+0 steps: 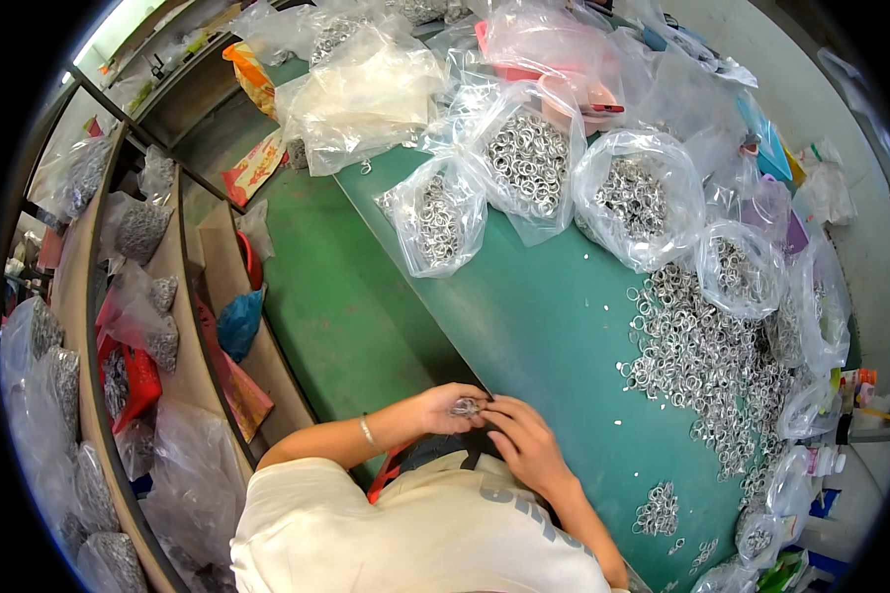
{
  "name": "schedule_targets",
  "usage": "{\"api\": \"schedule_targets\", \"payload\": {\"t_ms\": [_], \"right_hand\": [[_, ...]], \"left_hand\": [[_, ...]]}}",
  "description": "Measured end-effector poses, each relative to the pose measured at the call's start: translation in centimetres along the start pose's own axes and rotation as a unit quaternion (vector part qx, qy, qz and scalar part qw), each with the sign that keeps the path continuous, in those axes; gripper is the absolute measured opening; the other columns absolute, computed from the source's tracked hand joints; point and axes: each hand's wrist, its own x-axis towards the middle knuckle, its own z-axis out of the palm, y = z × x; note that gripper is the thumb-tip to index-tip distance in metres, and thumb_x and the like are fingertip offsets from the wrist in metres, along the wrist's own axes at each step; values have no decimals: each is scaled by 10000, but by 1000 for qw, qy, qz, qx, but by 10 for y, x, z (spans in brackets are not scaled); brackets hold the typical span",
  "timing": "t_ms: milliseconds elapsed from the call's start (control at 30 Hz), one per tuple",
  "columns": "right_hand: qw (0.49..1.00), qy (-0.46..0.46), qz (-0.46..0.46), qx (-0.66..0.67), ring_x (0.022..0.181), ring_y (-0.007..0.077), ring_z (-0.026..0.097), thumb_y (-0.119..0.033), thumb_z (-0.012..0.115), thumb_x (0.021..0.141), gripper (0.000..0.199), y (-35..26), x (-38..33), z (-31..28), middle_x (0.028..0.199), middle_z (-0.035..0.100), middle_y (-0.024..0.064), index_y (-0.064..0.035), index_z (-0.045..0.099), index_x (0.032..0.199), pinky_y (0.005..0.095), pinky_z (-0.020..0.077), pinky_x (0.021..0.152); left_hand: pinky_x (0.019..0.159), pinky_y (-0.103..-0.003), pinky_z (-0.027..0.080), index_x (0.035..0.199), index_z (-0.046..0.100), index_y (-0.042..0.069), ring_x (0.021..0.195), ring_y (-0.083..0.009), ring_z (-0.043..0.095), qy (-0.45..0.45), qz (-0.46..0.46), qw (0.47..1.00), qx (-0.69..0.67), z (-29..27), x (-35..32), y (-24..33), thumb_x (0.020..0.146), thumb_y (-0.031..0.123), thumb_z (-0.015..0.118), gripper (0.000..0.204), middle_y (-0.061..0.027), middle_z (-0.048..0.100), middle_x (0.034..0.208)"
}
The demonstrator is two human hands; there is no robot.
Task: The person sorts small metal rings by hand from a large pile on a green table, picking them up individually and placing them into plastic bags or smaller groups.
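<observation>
My left hand is turned palm up in front of my body, its fingers curled around a small cluster of silver metal rings. From the right, my right hand reaches over with its back upward. Its fingertips meet the edge of the cluster and the left fingertips; whatever they pinch is too small to make out. Both hands are at the near edge of the green table. A large loose heap of metal rings spreads over the table's right side, and a smaller pile lies nearer to me.
Open clear plastic bags of rings line the table's far side, beside a pink basin. White bits dot the tabletop. Wooden shelves with filled bags and a red basket stand at left. Green floor shows between.
</observation>
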Motion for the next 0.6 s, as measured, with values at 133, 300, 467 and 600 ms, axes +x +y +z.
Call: {"api": "schedule_targets", "payload": {"t_ms": [133, 300, 467, 600], "right_hand": [[990, 122, 71, 11, 861, 291, 626, 35, 591, 818, 155, -1, -20, -24, 943, 643, 157, 27, 646, 962, 332, 493, 778], [983, 156, 95, 24, 796, 250, 631, 46, 577, 833, 114, -8, -22, -30, 882, 646, 145, 38, 646, 923, 303, 491, 722], [978, 182, 97, -19, 797, 260, 631, 47, 582, 826, 111, -13, -44, -43, 879, 648, 149, 37, 650, 912, 313, 492, 721], [945, 275, 168, -61, 841, 284, 633, 60, 597, 798, 128, -24, -96, -81, 894, 656, 157, 38, 658, 909, 336, 490, 755]], "left_hand": [[344, -199, 381, 789, 555, 51, 515, -134, 537, 73, 218, 963, 141, 87, -79, 47, 907, 243, 575, 227, -94, 577, 713], [608, -242, 495, 903, 601, -15, 751, -182, 611, 75, 616, 769, 154, 136, -78, 154, 947, 222, 505, 259, -128, 623, 849], [912, -312, 410, 1087, 605, -56, 999, -210, 558, 231, 735, 588, 245, 139, -43, 187, 964, 270, 465, 375, -127, 620, 1058], [1003, -335, 380, 1261, 516, -49, 1173, -226, 506, 280, 719, 522, 363, 143, -45, 159, 967, 235, 485, 410, -167, 561, 1243]]}}
